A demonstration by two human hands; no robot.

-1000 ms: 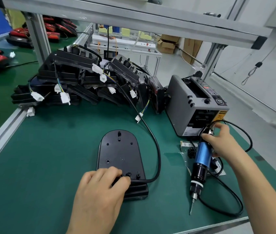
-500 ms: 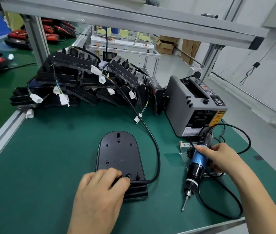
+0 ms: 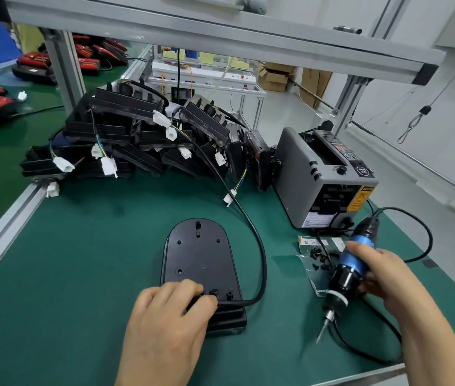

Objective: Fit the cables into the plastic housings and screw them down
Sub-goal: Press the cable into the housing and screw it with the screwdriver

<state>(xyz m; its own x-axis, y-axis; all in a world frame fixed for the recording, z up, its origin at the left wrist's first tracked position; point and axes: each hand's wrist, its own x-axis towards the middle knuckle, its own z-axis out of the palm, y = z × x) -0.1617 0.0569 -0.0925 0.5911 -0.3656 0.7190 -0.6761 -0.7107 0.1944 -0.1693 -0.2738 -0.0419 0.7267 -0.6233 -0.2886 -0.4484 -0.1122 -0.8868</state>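
**Desk:** Where does it stand?

**Me:** On the green bench [image 3: 81, 274] the black housing [image 3: 198, 254] lies flat before me. Its cable [image 3: 259, 246] loops in at the near right corner. My left hand [image 3: 165, 330] curls over that end, fingers pinning the cable. My right hand [image 3: 387, 277] grips the electric screwdriver [image 3: 355, 257], its bit well off to the right.

**Desk:** Next?

**Me:** Screwing down, I judge. The bit must come upright onto the screw [image 3: 214, 291] beside my fingertips.

**Desk:** Doubts?

**Me:** My hand hides the cable's seating, and the loose screws [image 3: 318, 252] are too small to count.
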